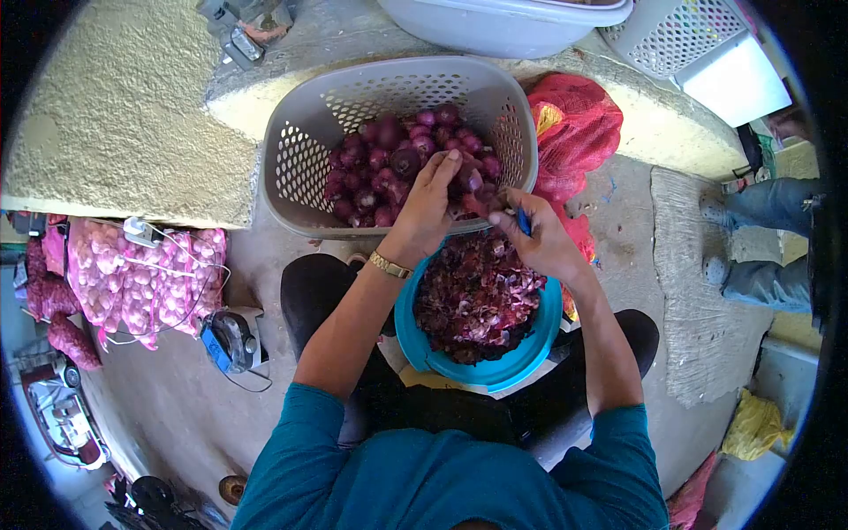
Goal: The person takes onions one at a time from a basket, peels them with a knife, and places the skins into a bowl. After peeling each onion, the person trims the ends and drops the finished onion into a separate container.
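Note:
My left hand [427, 205], with a gold watch at the wrist, is over the near rim of the grey perforated basket [305, 208]. Its fingers are stretched out beside the red onions [353, 157], and nothing shows gripped in them. One blurred dark onion [389, 132] appears above the pile. My right hand [537, 231] is closed on a small blue-handled tool [524, 221] at the basket's near right corner; its blade cannot be made out. Directly below both hands, a turquoise basin [549, 340] holds onion skins [477, 296].
A red mesh sack [574, 132] lies right of the basket. White tubs [503, 26] are behind it. Pink net bags of bulbs [146, 274] and a blue-and-grey device [231, 340] are at left. Another person's legs [768, 243] show at right, beside a mat [698, 300].

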The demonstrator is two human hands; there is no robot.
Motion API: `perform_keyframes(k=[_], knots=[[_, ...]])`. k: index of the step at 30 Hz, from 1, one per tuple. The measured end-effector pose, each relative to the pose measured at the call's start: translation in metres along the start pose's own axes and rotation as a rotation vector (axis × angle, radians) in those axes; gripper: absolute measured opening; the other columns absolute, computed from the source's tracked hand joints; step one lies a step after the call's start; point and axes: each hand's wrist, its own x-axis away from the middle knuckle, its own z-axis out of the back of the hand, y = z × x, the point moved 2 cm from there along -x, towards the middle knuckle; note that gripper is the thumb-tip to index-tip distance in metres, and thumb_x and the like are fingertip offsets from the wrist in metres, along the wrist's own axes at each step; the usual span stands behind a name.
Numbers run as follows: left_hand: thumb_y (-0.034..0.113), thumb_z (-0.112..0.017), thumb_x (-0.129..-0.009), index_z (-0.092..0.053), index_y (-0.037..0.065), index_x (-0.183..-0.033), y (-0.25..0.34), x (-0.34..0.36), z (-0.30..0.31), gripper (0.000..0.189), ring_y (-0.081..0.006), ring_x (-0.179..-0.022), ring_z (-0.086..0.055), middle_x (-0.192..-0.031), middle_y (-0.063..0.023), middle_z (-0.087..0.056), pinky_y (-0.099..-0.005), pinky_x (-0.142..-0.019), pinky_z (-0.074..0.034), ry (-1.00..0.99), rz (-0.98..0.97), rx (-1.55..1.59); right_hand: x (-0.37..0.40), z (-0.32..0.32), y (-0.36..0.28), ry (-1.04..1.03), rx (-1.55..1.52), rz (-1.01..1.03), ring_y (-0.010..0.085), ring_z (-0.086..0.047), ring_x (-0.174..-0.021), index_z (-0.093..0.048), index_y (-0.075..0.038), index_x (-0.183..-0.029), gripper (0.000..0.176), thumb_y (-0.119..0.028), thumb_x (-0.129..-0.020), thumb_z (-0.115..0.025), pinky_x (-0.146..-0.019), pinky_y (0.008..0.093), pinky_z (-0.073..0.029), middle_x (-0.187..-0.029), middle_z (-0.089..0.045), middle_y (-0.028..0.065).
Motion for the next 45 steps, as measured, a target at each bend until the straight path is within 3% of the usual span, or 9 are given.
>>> perform_keyframes(k=[6,8,11,15,21,25,37,39,45], knots=[[0.033,-0.049,-0.103,-0.057,0.011,-0.100,0.002,0.001,-0.019,0.024,-0.0134,-0.084,-0.062,-0.089,-0.0011,-0.062,-0.0351,-0.081,-0.055,0.092,0.030,0.120,0.011,0.009,0.013,-0.238,0.071,0.064,0.0117,-0.053,-0.084,-0.057,0.003,-0.114,0.026,-0.011,-0.093,-0.064,-0.078,0.0290,-0.046,-0.091,-0.063,0.0060],[0.032,-0.048,-0.103,-0.057,0.010,-0.100,-0.004,-0.005,-0.009,0.024,-0.0140,-0.084,-0.062,-0.089,-0.0015,-0.062,-0.0354,-0.079,-0.056,0.041,-0.001,0.130,0.015,0.015,0.003,-0.289,0.093,0.095,0.0180,-0.059,-0.080,-0.059,0.001,-0.110,0.026,-0.015,-0.090,-0.067,-0.076,0.0362,-0.048,-0.088,-0.065,0.0153],[0.033,-0.050,-0.102,-0.058,0.008,-0.099,-0.007,-0.008,0.001,0.027,-0.0165,-0.088,-0.064,-0.092,-0.0039,-0.064,-0.0380,-0.083,-0.056,-0.027,-0.018,0.157,0.022,0.024,0.000,-0.362,0.003,0.064,0.0101,-0.053,-0.079,-0.061,0.001,-0.109,0.031,-0.014,-0.086,-0.074,-0.073,0.0290,-0.046,-0.086,-0.062,0.0044],[0.034,-0.053,-0.100,-0.061,0.006,-0.098,-0.003,-0.003,-0.004,0.030,-0.0191,-0.095,-0.064,-0.096,-0.0060,-0.066,-0.0415,-0.087,-0.055,-0.004,0.040,0.108,0.019,0.028,-0.008,-0.450,0.028,0.014,0.0113,-0.060,-0.084,-0.063,0.000,-0.107,0.037,-0.019,-0.080,-0.079,-0.080,0.0336,-0.050,-0.092,-0.069,0.0069],[0.035,-0.055,-0.099,-0.061,0.008,-0.108,-0.005,0.007,-0.024,0.029,-0.0184,-0.095,-0.065,-0.101,-0.0059,-0.067,-0.0413,-0.086,-0.057,0.084,0.098,0.064,-0.002,0.004,0.008,0.324,-0.043,0.069,0.0082,-0.054,-0.072,-0.061,-0.001,-0.110,0.040,-0.023,-0.082,-0.080,-0.066,0.0270,-0.047,-0.084,-0.064,0.0027],[0.035,-0.055,-0.099,-0.060,0.009,-0.111,-0.011,0.002,-0.017,0.030,-0.0180,-0.097,-0.065,-0.104,-0.0055,-0.067,-0.0418,-0.088,-0.057,-0.001,0.085,0.141,-0.005,0.003,0.017,0.374,-0.153,-0.027,0.0075,-0.052,-0.071,-0.063,-0.001,-0.108,0.034,-0.021,-0.085,-0.077,-0.066,0.0269,-0.046,-0.083,-0.064,0.0010],[0.041,-0.055,-0.098,-0.061,0.011,-0.112,-0.003,-0.002,0.001,0.034,-0.0193,-0.098,-0.065,-0.104,-0.0059,-0.068,-0.0455,-0.093,-0.054,0.137,0.039,0.163,0.017,0.016,0.027,-0.089,-0.133,-0.059,0.0127,-0.062,-0.086,-0.066,0.001,-0.112,0.045,-0.013,-0.072,-0.082,-0.082,0.0296,-0.049,-0.096,-0.071,0.0074],[0.040,-0.058,-0.097,-0.058,0.011,-0.109,-0.006,-0.003,-0.002,0.031,-0.0175,-0.092,-0.066,-0.096,-0.0036,-0.065,-0.0406,-0.079,-0.059,0.116,0.057,0.225,0.020,0.023,0.020,-0.244,-0.028,-0.104,0.0166,-0.063,-0.093,-0.065,0.001,-0.115,0.052,-0.012,-0.068,-0.083,-0.088,0.0305,-0.048,-0.099,-0.071,0.0095],[0.032,-0.058,-0.098,-0.056,0.013,-0.112,-0.007,-0.002,-0.003,0.024,-0.0174,-0.091,-0.066,-0.096,-0.0022,-0.065,-0.0397,-0.073,-0.058,0.003,0.103,0.143,0.016,0.031,0.028,-0.200,-0.062,-0.234,0.0124,-0.063,-0.075,-0.067,0.002,-0.106,0.041,-0.015,-0.073,-0.082,-0.072,0.0287,-0.050,-0.080,-0.070,0.0051]])
